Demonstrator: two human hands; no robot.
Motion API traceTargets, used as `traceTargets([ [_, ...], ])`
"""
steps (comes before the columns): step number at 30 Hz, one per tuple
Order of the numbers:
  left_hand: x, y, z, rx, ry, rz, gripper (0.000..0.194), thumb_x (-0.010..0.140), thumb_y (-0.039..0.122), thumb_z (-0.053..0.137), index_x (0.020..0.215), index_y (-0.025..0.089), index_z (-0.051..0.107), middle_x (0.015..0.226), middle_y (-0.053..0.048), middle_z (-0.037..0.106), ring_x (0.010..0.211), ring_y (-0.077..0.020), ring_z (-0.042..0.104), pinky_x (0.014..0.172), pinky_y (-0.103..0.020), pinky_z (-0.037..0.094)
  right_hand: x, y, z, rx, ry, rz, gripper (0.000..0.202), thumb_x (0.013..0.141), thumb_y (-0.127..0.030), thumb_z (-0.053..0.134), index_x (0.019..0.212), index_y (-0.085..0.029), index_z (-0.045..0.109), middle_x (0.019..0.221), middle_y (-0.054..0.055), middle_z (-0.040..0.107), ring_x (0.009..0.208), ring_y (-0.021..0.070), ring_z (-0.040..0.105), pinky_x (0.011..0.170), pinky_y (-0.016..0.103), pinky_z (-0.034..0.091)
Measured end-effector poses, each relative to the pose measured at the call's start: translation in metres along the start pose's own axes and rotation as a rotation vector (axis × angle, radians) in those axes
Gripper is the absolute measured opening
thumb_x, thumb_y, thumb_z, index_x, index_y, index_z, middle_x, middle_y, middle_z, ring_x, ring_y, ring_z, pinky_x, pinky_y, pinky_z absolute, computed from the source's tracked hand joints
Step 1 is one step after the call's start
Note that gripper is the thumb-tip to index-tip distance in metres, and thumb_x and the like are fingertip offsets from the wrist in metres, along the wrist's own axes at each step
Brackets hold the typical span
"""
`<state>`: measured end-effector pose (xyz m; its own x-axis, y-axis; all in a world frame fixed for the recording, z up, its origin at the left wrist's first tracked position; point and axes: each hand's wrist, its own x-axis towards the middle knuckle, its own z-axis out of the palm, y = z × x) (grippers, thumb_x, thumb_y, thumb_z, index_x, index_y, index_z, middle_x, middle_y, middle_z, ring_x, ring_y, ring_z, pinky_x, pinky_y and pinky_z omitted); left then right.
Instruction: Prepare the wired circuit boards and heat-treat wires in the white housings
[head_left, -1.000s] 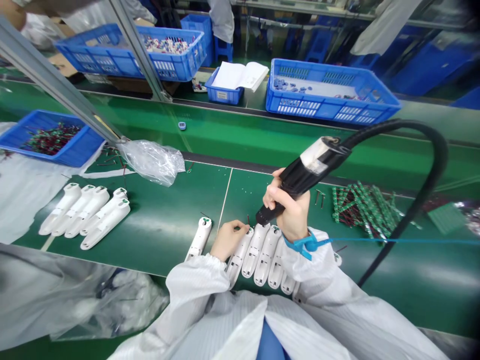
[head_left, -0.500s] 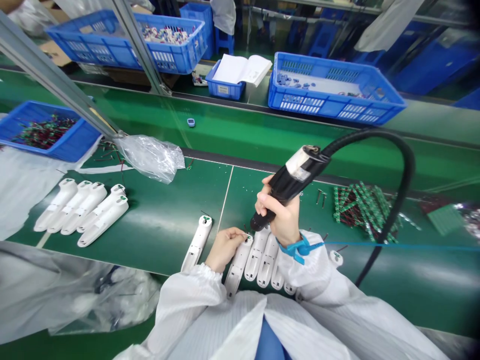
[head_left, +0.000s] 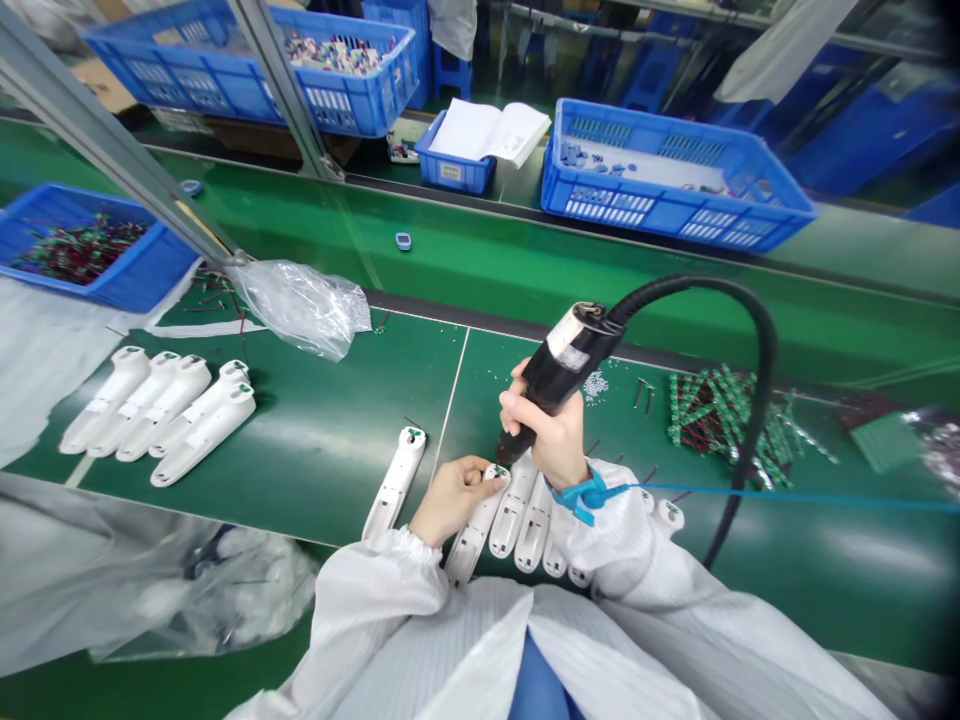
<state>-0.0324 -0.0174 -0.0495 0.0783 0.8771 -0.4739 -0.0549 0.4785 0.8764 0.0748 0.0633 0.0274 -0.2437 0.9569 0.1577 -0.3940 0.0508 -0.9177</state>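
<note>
My right hand (head_left: 553,435) is wrapped round a black electric screwdriver (head_left: 556,372) with a thick black cable. Its nose points down, close to the round end of a white plastic housing (head_left: 471,538); the bit is too small to make out. With thumb and fingers, my left hand (head_left: 450,497) grips that round end, where a small green circuit board shows. Several similar white housings (head_left: 534,530) lie in a row to the right, partly covered by my right hand and sleeve. Another single housing (head_left: 395,480) lies left of my left hand.
Small screws (head_left: 595,386) lie behind the screwdriver. Green circuit boards (head_left: 724,420) are piled at the right. At the left are more white housings (head_left: 202,430), a plastic bag (head_left: 307,305) and a blue bin (head_left: 142,270). A blue crate (head_left: 675,210) stands beyond the green belt (head_left: 480,265).
The screwdriver and my right hand have shifted slightly left, its nose closer to the housing's round end. My left thumb now presses on that end. The screws have come into sight.
</note>
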Motion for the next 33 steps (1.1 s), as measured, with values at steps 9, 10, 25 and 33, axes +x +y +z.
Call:
traceTargets([
  [9, 0.0002, -0.002, 0.0007, 0.017, 0.024, 0.029, 0.046, 0.062, 0.05, 0.07, 0.085, 0.012, 0.057, 0.05, 0.013, 0.024, 0.044, -0.0048, 0.018, 0.045, -0.022, 0.013, -0.0016, -0.0001, -0.0007, -0.021, 0.001, 0.008, 0.024, 0.072, -0.02, 0.069, 0.09, -0.021, 0.054, 0.057, -0.008, 0.052, 0.04, 0.0078, 0.043, 0.045, 0.026, 0.036],
  [10, 0.0002, -0.002, 0.0007, 0.02, 0.025, 0.03, 0.046, 0.062, 0.05, 0.07, 0.085, 0.012, 0.057, 0.05, 0.013, 0.024, 0.044, -0.0049, 0.018, 0.045, -0.022, 0.013, -0.0019, -0.0002, -0.0008, -0.02, 0.001, 0.012, 0.024, 0.072, -0.021, 0.069, 0.09, -0.021, 0.054, 0.057, -0.008, 0.052, 0.04, 0.0079, 0.043, 0.045, 0.026, 0.036],
  [25, 0.0024, -0.0097, 0.0037, 0.049, 0.08, 0.087, 0.037, 0.065, 0.045, 0.068, 0.082, 0.014, 0.059, 0.049, 0.012, 0.024, 0.045, -0.0058, 0.02, 0.045, -0.022, 0.015, -0.0018, 0.0035, -0.0011, -0.045, 0.001, 0.054, 0.026, 0.071, -0.022, 0.07, 0.093, -0.021, 0.057, 0.057, -0.007, 0.051, 0.042, 0.0087, 0.044, 0.046, 0.026, 0.036],
  [33, 0.001, -0.0097, 0.0034, 0.038, 0.089, 0.087, 0.036, 0.065, 0.045, 0.069, 0.081, 0.014, 0.059, 0.049, 0.012, 0.024, 0.044, -0.0054, 0.02, 0.045, -0.022, 0.015, -0.0009, 0.0025, -0.001, -0.029, -0.023, 0.053, 0.028, 0.071, -0.023, 0.069, 0.096, -0.021, 0.057, 0.058, -0.008, 0.051, 0.043, 0.0085, 0.044, 0.047, 0.026, 0.037],
])
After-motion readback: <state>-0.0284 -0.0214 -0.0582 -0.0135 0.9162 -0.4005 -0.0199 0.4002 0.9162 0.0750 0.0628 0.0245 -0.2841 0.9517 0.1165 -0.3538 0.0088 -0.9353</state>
